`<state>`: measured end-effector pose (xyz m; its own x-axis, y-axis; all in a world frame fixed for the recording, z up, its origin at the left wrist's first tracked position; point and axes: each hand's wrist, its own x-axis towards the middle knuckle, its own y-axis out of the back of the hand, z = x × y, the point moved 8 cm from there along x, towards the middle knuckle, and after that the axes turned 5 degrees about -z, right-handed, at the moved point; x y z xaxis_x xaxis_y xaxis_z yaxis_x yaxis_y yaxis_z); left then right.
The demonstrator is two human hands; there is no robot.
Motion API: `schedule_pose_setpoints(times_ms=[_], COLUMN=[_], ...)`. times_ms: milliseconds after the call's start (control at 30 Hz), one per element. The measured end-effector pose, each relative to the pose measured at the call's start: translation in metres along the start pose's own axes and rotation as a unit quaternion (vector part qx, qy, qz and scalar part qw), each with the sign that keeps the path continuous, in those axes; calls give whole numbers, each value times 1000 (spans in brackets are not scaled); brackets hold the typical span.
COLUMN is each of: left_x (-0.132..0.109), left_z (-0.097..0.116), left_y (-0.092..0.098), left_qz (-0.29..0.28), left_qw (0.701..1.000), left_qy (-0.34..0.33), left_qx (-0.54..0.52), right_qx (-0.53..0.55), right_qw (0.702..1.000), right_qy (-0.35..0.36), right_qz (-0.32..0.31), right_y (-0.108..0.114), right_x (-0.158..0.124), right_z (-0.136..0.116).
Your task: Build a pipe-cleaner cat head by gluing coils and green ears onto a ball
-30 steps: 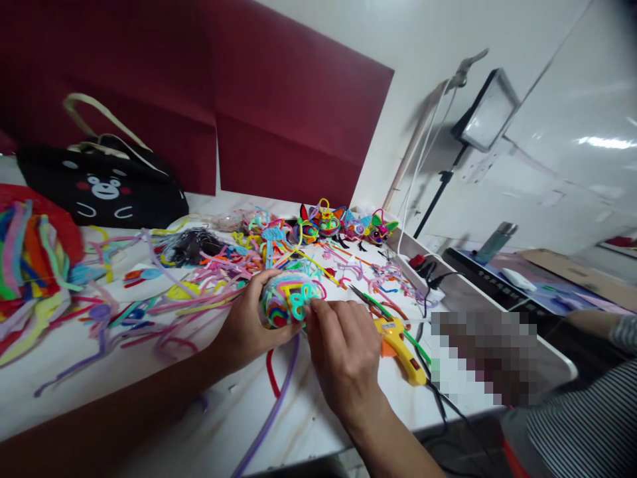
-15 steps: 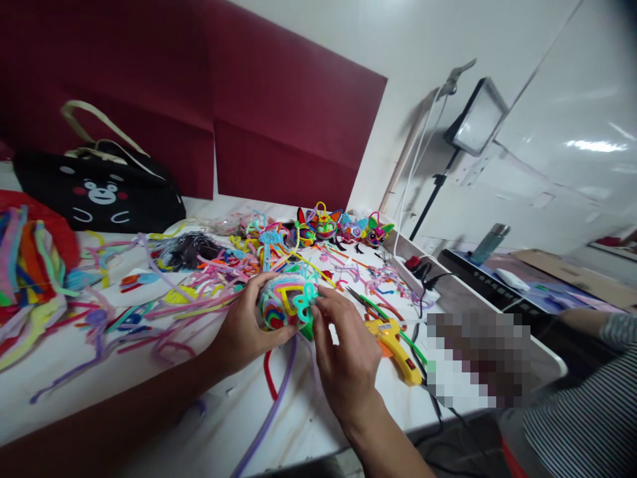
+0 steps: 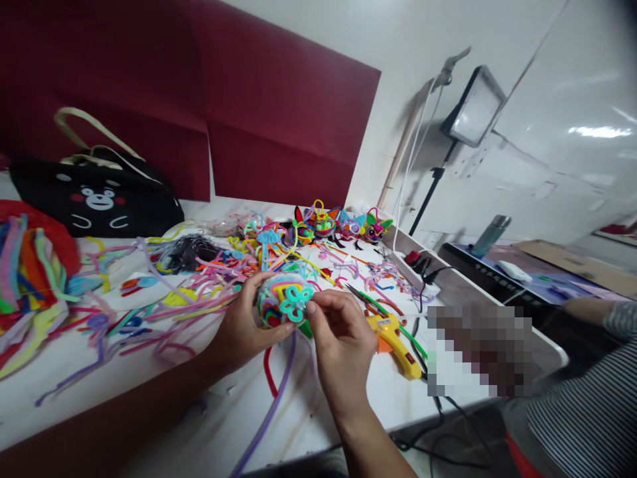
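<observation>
My left hand is wrapped round a rounded ornament covered in coloured pipe cleaners, above the front of the table. In my right hand, thumb and fingertips pinch the edge of a teal pipe-cleaner flower, which lies over the ornament's right side. Whether the flower touches the ornament's surface I cannot tell. Just right of my right hand lies a yellow glue gun. Scissors with dark blades rest behind it. A purple pipe cleaner runs below the ornament.
Loose pipe cleaners litter the white table's left and middle. Several finished cat-like heads stand at the back. A black bag sits back left, a lamp back right. Another person's striped clothing shows at right, beside black cables.
The teal flower has turned from edge-on to face me and shifted slightly left over the ornament. My right hand's fingers have changed their angle on it. The view has shifted slightly.
</observation>
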<state>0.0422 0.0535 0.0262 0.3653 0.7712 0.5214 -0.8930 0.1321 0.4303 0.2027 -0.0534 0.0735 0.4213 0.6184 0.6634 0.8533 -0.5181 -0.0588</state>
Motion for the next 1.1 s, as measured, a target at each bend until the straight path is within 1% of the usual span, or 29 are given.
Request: schedule_pose_setpoints(times_ms=[67, 133, 167, 233, 400, 600, 767, 1000, 1100], left_x=[0, 0, 1, 1, 2, 1, 0, -1, -1], left_z=[-1, -1, -1, -1, -1, -2, -2, -4, -3], left_y=[0, 0, 0, 0, 0, -1, -1, -2, -2], left_qz=[-1, -1, -3, -5, -11, -16, -20, -14, -17], left_qw=[1000, 1000, 1000, 1000, 1000, 1000, 999, 999, 999], left_qy=[3, 8, 12, 17, 24, 24, 26, 17, 16], left_qx=[-3, -3, -1, 1, -6, -12, -15, -28, -32], right_qx=[64, 129, 152, 171, 155, 180, 181, 208, 218], right_qw=[995, 979, 971, 961, 959, 947, 951, 932, 928], right_qy=[-80, -155, -183, -216, -238, -265, -250, -296, -300], right_qz=[7, 9, 9, 8, -17, -17, -20, -19, -24], right_y=[0, -2, -3, -4, -4, -7, -6, -6, -7], right_x=[0, -2, -3, -4, -3, -4, -1, 3, 8], right_z=[13, 26, 30, 36, 42, 48, 48, 46, 42])
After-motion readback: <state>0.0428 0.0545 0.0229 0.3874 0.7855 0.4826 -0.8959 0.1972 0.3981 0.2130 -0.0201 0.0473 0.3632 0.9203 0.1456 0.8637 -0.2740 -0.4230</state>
